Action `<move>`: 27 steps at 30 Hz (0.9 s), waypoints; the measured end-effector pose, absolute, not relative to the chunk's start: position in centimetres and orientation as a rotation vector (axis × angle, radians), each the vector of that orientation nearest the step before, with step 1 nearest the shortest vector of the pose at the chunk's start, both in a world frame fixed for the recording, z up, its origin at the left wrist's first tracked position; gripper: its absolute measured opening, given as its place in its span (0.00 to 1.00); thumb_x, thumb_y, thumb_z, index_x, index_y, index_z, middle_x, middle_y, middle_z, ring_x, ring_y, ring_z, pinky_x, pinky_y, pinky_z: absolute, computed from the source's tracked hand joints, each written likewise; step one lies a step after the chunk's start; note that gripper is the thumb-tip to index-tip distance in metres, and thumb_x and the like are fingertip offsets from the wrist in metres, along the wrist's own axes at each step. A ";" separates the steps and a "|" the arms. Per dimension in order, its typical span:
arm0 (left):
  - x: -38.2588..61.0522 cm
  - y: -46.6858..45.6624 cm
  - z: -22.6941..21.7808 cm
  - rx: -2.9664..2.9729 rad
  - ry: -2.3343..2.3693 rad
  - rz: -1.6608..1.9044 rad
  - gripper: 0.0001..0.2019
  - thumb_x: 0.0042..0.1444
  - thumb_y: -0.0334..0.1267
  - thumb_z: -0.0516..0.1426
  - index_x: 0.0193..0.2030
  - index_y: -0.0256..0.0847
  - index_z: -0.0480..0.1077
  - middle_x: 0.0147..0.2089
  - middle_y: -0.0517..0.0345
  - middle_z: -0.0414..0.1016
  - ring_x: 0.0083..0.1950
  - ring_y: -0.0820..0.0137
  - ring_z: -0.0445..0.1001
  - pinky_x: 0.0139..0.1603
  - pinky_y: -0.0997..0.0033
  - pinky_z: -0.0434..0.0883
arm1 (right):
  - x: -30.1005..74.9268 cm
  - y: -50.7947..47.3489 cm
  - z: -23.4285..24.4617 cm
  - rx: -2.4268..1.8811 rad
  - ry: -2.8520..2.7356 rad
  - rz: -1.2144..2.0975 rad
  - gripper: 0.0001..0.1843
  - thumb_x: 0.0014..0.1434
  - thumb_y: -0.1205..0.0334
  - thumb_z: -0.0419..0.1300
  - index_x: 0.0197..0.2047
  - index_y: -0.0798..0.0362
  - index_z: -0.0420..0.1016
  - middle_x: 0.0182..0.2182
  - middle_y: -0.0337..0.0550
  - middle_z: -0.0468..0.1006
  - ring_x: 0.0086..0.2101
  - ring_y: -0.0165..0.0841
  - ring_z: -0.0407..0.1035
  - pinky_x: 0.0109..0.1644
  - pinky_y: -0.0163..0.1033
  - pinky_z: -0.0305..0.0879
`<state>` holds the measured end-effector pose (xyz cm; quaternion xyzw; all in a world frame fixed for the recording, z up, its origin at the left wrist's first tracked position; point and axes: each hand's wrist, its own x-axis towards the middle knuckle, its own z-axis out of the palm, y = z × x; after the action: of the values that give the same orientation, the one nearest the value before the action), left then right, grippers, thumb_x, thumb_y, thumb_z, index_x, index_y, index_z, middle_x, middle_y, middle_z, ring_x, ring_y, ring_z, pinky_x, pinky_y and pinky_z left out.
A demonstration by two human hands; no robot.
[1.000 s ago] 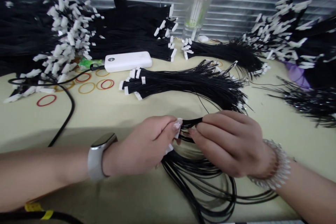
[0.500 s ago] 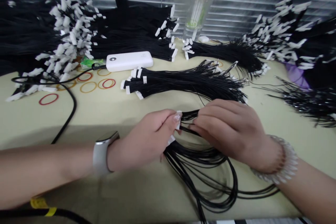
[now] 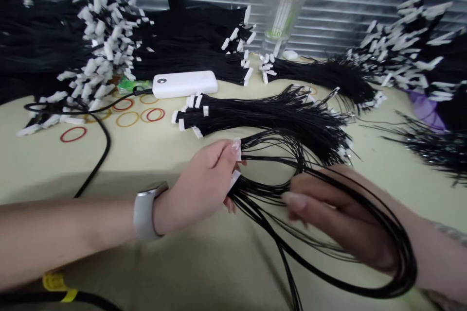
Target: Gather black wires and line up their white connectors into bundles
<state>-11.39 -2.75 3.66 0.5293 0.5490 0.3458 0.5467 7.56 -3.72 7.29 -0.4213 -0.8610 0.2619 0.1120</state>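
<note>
My left hand (image 3: 206, 177) is closed around the white-connector end of a bundle of thin black cables (image 3: 264, 223); white connectors (image 3: 236, 180) stick out beside its thumb and fingers. From there the cables bend into wide loops toward the right. Through one loop reaches my right hand (image 3: 339, 214), its fingers curled in at the cables, with strands passing over its back and wrist. What exactly its fingertips grip is partly hidden. Just beyond both hands lies another bundle of black cables (image 3: 262, 114) with white connectors at its left end.
Behind stand a white power bank (image 3: 185, 84) and a clear bottle (image 3: 286, 14). Rubber bands (image 3: 127, 119) lie at left. Piles of connector-tipped cables (image 3: 105, 43) fill the back left, and more cables (image 3: 408, 48) the right. A black cord (image 3: 104, 150) crosses the table at left.
My right hand has turned and moved down and right, and cables now loop over its back and wrist. My left hand keeps its hold on the connector end. The view has shifted slightly.
</note>
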 end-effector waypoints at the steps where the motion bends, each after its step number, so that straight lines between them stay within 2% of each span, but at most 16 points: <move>1: -11.4 -2.8 3.7 1.289 1.318 0.811 0.18 0.56 0.50 0.43 0.24 0.40 0.56 0.17 0.68 0.56 0.12 0.81 0.61 0.10 0.83 0.61 | 7.1 -3.8 6.9 -1.231 -2.528 0.884 0.15 0.58 0.60 0.49 0.22 0.56 0.61 0.18 0.34 0.61 0.21 0.20 0.57 0.24 0.27 0.52; 4: -11.3 -3.0 3.8 1.381 1.349 0.790 0.17 0.57 0.49 0.42 0.24 0.39 0.55 0.17 0.68 0.56 0.12 0.82 0.61 0.11 0.84 0.61 | 5.9 -4.0 5.9 -1.164 -2.500 1.124 0.11 0.59 0.64 0.46 0.27 0.54 0.66 0.23 0.33 0.66 0.25 0.20 0.59 0.29 0.28 0.53; 7: -11.3 -3.0 3.8 1.425 1.350 0.770 0.17 0.57 0.48 0.42 0.25 0.39 0.56 0.19 0.68 0.57 0.13 0.83 0.61 0.11 0.85 0.60 | 5.4 -4.2 5.5 -1.187 -2.497 1.081 0.10 0.58 0.66 0.46 0.30 0.51 0.67 0.26 0.32 0.68 0.27 0.20 0.60 0.30 0.29 0.52; 11: -11.4 -3.4 3.8 1.540 1.334 0.741 0.16 0.58 0.47 0.41 0.27 0.39 0.57 0.21 0.67 0.59 0.16 0.82 0.61 0.15 0.84 0.61 | 5.5 -4.5 5.6 -1.253 -2.542 1.004 0.11 0.59 0.64 0.45 0.31 0.49 0.66 0.29 0.33 0.68 0.29 0.22 0.59 0.33 0.30 0.53; 15: -11.4 -3.6 3.9 1.688 1.362 0.680 0.16 0.59 0.46 0.40 0.26 0.39 0.56 0.23 0.66 0.58 0.19 0.83 0.59 0.18 0.84 0.60 | 5.5 -4.7 5.6 -1.251 -2.562 1.003 0.10 0.59 0.64 0.44 0.31 0.48 0.64 0.30 0.31 0.68 0.29 0.22 0.59 0.33 0.30 0.52; 20: -11.3 -3.4 3.9 1.723 1.367 0.673 0.16 0.59 0.46 0.39 0.26 0.39 0.55 0.21 0.67 0.57 0.18 0.83 0.57 0.18 0.84 0.58 | 5.4 -4.8 5.6 -1.271 -2.594 0.966 0.10 0.59 0.62 0.43 0.30 0.49 0.63 0.28 0.31 0.67 0.28 0.22 0.57 0.31 0.30 0.51; 27: -11.4 -3.5 3.9 1.597 1.324 0.667 0.16 0.58 0.48 0.40 0.26 0.40 0.55 0.20 0.67 0.55 0.15 0.82 0.59 0.14 0.84 0.60 | 6.1 -4.3 5.2 -1.371 -2.727 0.694 0.10 0.54 0.65 0.46 0.23 0.52 0.62 0.19 0.32 0.64 0.21 0.22 0.53 0.24 0.30 0.48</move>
<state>-11.43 -3.55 3.88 0.6496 0.5386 0.2715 0.4629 6.14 -4.28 5.16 -0.4380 -0.8712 0.2218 0.0055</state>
